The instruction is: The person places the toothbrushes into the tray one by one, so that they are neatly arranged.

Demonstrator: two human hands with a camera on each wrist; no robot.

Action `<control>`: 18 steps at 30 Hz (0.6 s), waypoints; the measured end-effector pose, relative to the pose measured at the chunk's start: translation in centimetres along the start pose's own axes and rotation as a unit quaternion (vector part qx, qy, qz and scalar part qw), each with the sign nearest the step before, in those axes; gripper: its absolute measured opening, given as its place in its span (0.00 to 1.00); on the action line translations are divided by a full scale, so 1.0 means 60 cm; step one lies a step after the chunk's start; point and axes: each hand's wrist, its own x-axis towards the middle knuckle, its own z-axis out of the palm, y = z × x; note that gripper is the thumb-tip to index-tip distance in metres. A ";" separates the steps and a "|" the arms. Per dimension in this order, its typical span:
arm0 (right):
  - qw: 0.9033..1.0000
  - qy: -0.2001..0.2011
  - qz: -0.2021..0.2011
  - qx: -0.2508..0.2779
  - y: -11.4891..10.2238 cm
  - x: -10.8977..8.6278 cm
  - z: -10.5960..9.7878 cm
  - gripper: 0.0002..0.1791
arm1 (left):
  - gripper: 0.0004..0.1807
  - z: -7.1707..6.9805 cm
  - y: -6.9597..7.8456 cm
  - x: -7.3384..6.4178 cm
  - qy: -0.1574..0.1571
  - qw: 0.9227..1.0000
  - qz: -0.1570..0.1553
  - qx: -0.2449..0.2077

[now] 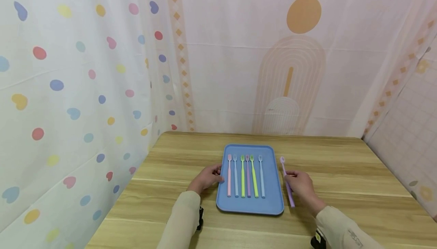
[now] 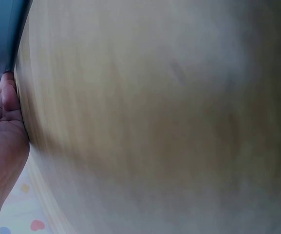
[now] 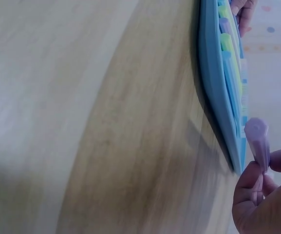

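Observation:
A blue rectangular tray (image 1: pixel 247 206) lies on the table with several toothbrushes lined up lengthwise on it. From left to right they run pink (image 1: pixel 229 177), light blue (image 1: pixel 236 178), yellow-green (image 1: pixel 243 178), purple (image 1: pixel 248 178), yellow-green (image 1: pixel 254 182) and light blue (image 1: pixel 262 180), heads toward the far end. My left hand (image 1: pixel 207 177) grips the tray's left edge, fingers under the rim in the left wrist view. Just off the tray's right side, my right hand (image 1: pixel 302 183) pinches another purple toothbrush (image 1: pixel 290 197) between thumb and fingers, head pointing away from me.
The wooden table (image 1: pixel 355 188) extends around the tray on all sides. A patterned curtain (image 1: pixel 222 70) hangs behind its far edge, and a dotted curtain (image 1: pixel 85 101) hangs along the left.

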 end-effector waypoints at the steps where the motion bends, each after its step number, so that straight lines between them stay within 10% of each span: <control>1: 1.000 -0.001 -0.001 0.006 0.000 0.001 0.002 0.18 | 0.33 0.000 0.000 0.000 0.000 1.000 -0.002 -0.002; 18: 0.999 -0.008 0.034 0.004 -0.006 0.012 0.028 0.18 | 0.32 0.002 -0.003 0.001 0.001 1.000 0.001 -0.009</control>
